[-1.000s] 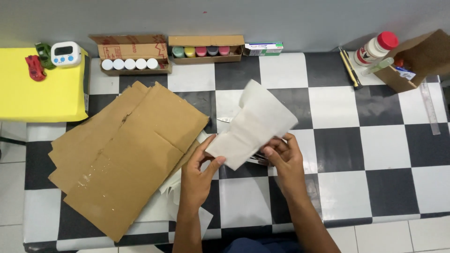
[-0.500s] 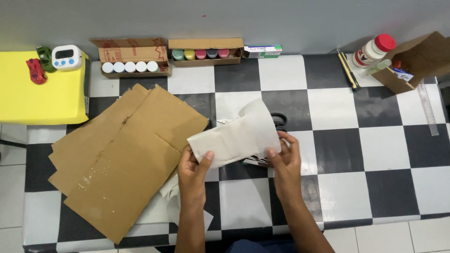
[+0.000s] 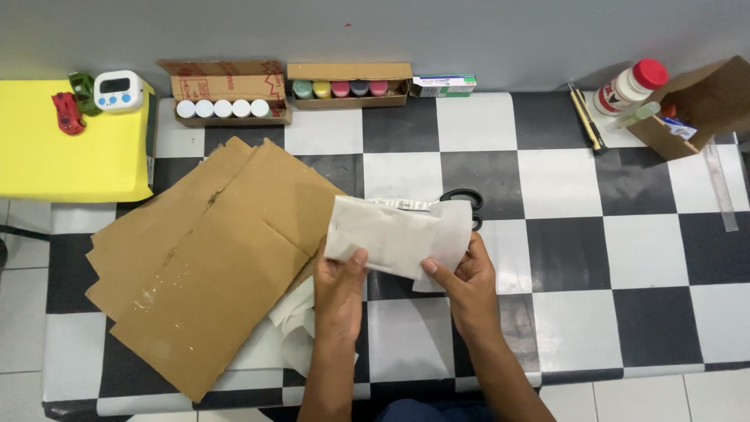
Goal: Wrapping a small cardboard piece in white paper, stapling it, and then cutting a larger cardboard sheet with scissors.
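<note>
We hold a white paper sheet (image 3: 394, 238) over the checkered bench (image 3: 648, 250).
Our left hand (image 3: 341, 285) and right hand (image 3: 465, 275) pinch its lower edge; scissors (image 3: 461, 202) and cardboard (image 3: 211, 258) lie untouched.

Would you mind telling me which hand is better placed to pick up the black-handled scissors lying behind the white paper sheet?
Probably the right hand: the black-handled scissors lie just beyond it, past the white paper sheet. The left hand sits farther off, beside the brown cardboard sheets.

Five white-capped jars (image 3: 220, 109) — four coloured pots (image 3: 341, 88) — one scissors (image 3: 461, 198).
</note>
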